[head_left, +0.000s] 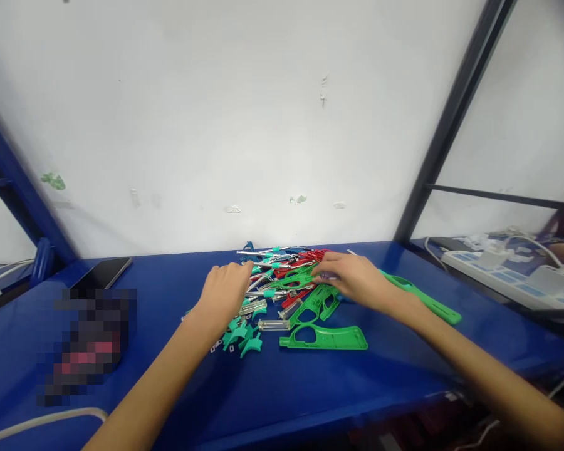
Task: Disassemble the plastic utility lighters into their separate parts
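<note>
My left hand (225,289) is at the left side of a heap of parts, its fingers curled in and hidden by its back; what they hold does not show. Metal rods with teal clips (270,293) lie beside its thumb. At the right of the heap, my right hand (355,277) has its fingers bent together over green plastic handle halves (305,275), with something small and purplish at the fingertips. A flat green handle half (343,338) lies in front. Clear plastic tubes (275,325) and small teal pieces (237,332) lie nearer my left wrist.
A blue table (263,401) runs up to a white wall (263,125). At left lie a dark phone (106,274), a pixelated patch and a white cable (42,418). A long green handle piece (432,304) lies beyond my right forearm. Power strips (507,275) stand at right.
</note>
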A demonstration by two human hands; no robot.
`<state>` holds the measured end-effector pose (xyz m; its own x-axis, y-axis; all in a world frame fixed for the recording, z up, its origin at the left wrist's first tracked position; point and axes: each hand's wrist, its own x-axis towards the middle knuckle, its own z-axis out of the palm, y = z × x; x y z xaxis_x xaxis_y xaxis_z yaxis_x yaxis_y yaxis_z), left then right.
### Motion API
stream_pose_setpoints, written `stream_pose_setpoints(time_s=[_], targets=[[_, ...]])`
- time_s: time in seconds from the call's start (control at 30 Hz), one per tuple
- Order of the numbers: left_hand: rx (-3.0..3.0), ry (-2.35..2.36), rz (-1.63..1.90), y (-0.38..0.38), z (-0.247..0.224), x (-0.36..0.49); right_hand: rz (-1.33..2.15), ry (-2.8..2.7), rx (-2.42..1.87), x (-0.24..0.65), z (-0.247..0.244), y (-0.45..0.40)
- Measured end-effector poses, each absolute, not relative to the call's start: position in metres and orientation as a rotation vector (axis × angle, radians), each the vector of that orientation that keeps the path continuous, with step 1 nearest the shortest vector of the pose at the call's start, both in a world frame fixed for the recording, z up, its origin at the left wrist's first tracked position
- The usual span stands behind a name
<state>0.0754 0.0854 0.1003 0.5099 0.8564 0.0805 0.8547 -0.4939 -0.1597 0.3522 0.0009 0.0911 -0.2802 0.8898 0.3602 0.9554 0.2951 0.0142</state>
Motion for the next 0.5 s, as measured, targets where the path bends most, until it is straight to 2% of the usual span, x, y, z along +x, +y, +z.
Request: stream_pose_setpoints(time_s=[0.23, 0.37, 0.5], targets=[[-2.589, -1.459, -0.163, 0.099, 0.126, 0.126, -0.371, -2.242, -1.720, 0.360, 0.085, 0.037], [-2.572, -1.354, -0.395, 0.103, 0.137, 0.145, -0.507, -2.000, -1.896, 0.395, 0.106, -0.001], [-2.562, -1.233, -0.558, 0.103, 0.137, 0.129, -0.617, -1.649, -2.180, 0.450, 0.112, -0.059]])
